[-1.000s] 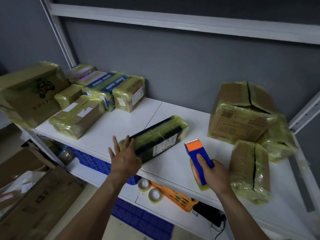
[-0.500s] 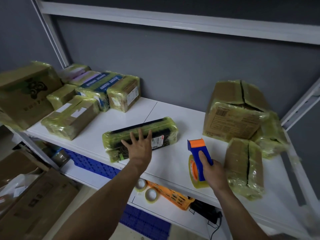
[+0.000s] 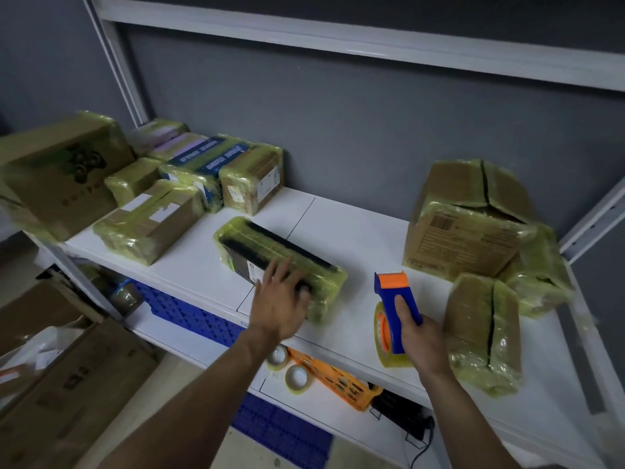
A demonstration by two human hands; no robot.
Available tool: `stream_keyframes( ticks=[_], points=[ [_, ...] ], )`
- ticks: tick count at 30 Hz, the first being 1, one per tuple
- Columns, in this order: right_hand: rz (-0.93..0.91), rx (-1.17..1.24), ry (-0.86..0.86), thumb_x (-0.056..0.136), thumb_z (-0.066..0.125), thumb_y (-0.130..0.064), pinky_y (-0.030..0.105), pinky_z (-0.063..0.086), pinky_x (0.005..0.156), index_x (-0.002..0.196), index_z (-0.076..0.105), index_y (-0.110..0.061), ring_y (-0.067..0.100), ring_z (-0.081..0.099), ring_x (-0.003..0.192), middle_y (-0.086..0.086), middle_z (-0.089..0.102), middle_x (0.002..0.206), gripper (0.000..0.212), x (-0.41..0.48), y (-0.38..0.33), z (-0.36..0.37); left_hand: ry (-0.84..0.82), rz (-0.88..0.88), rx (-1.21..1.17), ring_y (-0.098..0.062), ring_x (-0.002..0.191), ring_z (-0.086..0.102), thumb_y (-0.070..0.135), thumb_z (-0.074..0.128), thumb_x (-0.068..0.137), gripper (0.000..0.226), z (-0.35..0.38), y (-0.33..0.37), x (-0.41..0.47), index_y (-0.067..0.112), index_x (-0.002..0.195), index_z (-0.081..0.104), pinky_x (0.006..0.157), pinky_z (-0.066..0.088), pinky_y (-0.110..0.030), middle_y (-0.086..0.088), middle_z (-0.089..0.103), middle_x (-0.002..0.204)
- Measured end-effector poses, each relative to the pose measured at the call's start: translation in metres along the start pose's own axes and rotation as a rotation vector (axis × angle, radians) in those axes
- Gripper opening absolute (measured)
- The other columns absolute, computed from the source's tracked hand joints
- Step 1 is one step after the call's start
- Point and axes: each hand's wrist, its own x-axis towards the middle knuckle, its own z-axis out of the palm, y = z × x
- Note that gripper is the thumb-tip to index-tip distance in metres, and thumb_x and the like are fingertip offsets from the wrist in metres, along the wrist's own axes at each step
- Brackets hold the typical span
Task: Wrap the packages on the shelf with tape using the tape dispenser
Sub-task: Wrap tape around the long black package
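A long black package [image 3: 270, 252] wrapped in yellowish tape lies in the middle of the white shelf [image 3: 348, 225], its length running from far left to near right. My left hand [image 3: 280, 299] rests on its near end with straight, spread fingers. My right hand [image 3: 421, 336] grips the blue handle of the tape dispenser [image 3: 394, 299], which has an orange head and a roll of clear tape. The dispenser stands just right of the black package, apart from it.
Several taped boxes [image 3: 148, 225] crowd the shelf's left end, with a large carton [image 3: 57, 174] beside them. More taped cartons [image 3: 463, 225] stand at the right, one [image 3: 483, 333] next to my right hand. Below lie tape rolls [image 3: 297, 379], an orange basket [image 3: 338, 377] and a blue crate [image 3: 189, 313].
My left hand has turned the black package on the shelf: its near end swung right, its far end left. The dispenser stays in my right hand.
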Motion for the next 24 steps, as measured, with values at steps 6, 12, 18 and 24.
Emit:
stream_keyframes(
  ticks=[6, 12, 18, 24],
  points=[
    [0.019, 0.062, -0.040, 0.095, 0.060, -0.062, 0.031, 0.051, 0.063, 0.092, 0.065, -0.010, 0.025, 0.072, 0.076, 0.009, 0.072, 0.080, 0.053, -0.003, 0.001, -0.004, -0.016, -0.041, -0.020, -0.025, 0.153, 0.013, 0.059, 0.061, 0.091, 0.061, 0.032, 0.023, -0.013, 0.034, 0.145, 0.050, 0.108, 0.048, -0.048, 0.007, 0.031, 0.162],
    [0.009, 0.100, -0.073, 0.096, 0.058, -0.061, 0.030, 0.051, 0.060, 0.094, 0.065, -0.014, 0.022, 0.072, 0.075, 0.006, 0.073, 0.081, 0.047, -0.008, 0.002, -0.009, -0.110, 0.192, -0.193, -0.013, 0.156, 0.007, 0.027, 0.066, 0.093, 0.055, 0.031, 0.013, -0.023, 0.026, 0.146, 0.053, 0.113, 0.042, -0.036, 0.016, 0.025, 0.164],
    [0.025, 0.135, -0.089, 0.096, 0.059, -0.059, 0.032, 0.054, 0.065, 0.100, 0.068, -0.015, 0.024, 0.073, 0.081, 0.007, 0.076, 0.088, 0.046, -0.012, 0.001, -0.013, -0.143, 0.194, -0.279, -0.012, 0.156, -0.001, -0.002, 0.047, 0.098, 0.063, 0.031, 0.007, -0.029, 0.021, 0.156, 0.036, 0.124, 0.023, -0.032, 0.014, 0.019, 0.165],
    [-0.046, 0.038, -0.052, 0.071, 0.062, -0.079, 0.021, 0.047, 0.051, 0.085, 0.069, -0.013, 0.008, 0.069, 0.054, -0.005, 0.072, 0.065, 0.068, -0.021, -0.019, -0.026, -0.237, 0.246, -0.360, -0.007, 0.155, -0.007, -0.005, 0.040, 0.100, 0.064, 0.035, 0.012, -0.024, 0.022, 0.158, 0.033, 0.123, 0.012, -0.021, 0.012, 0.016, 0.167]
  ],
)
